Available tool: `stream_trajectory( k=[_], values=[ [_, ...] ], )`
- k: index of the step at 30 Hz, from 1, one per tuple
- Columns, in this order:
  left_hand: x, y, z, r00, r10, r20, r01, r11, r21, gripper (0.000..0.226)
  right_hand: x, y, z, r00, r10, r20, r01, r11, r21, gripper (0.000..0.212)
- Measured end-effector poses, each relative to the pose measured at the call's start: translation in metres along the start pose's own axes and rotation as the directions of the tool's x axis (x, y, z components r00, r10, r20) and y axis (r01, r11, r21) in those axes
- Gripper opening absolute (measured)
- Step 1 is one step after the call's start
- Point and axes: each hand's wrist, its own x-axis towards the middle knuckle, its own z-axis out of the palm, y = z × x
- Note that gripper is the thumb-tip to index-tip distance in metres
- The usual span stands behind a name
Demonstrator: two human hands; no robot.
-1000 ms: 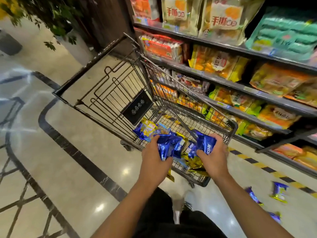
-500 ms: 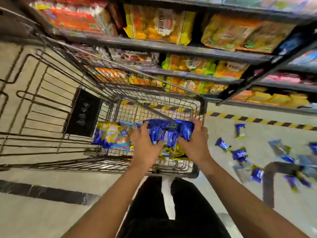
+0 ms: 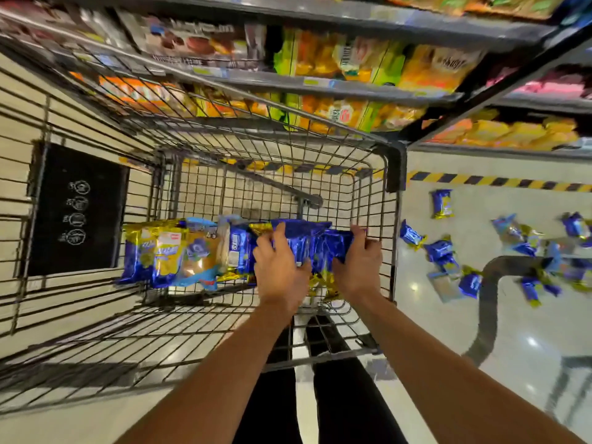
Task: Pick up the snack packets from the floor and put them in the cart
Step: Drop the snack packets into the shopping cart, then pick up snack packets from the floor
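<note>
Status: partly done. Left hand [image 3: 279, 267] and right hand [image 3: 359, 263] are inside the cart [image 3: 392, 168], fingers curled round a bunch of blue packets [image 3: 307, 243] low over the basket floor, not yet let go. Approx. several packets already lie in the cart [image 3: 166, 251], just left of the hands. Outstanding: scattered packets on the floor [image 3: 445, 251], right of cart, near the hazard stripe [image 3: 499, 181]; exact qty unclear, blur. Est. more than one further trip reqd.

Both arms stretched forward — left hand [image 3: 280, 267] and right hand [image 3: 358, 265] side by side, fingers curled in a grip
</note>
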Motion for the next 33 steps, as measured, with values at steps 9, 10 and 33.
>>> stream_trajectory(
  k=[9, 10, 33],
  values=[
    [0.008, -0.010, 0.028, 1.000, -0.005, 0.017, 0.004, 0.996, 0.089, 0.089, 0.020, 0.005, 0.027, 0.993, 0.104, 0.049, -0.100, 0.993, -0.067, 0.080],
    [0.006, -0.011, 0.028, 1.000, -0.006, 0.022, 0.004, 0.996, 0.088, 0.090, 0.018, 0.005, 0.029, 0.993, 0.110, 0.051, -0.106, 0.991, -0.077, 0.081],
    [-0.050, 0.121, -0.100, 0.918, 0.387, -0.082, -0.381, 0.921, 0.086, 0.067, -0.093, -0.005, -0.153, 0.926, -0.094, -0.366, 0.180, 0.962, 0.207, 0.067]
  ],
)
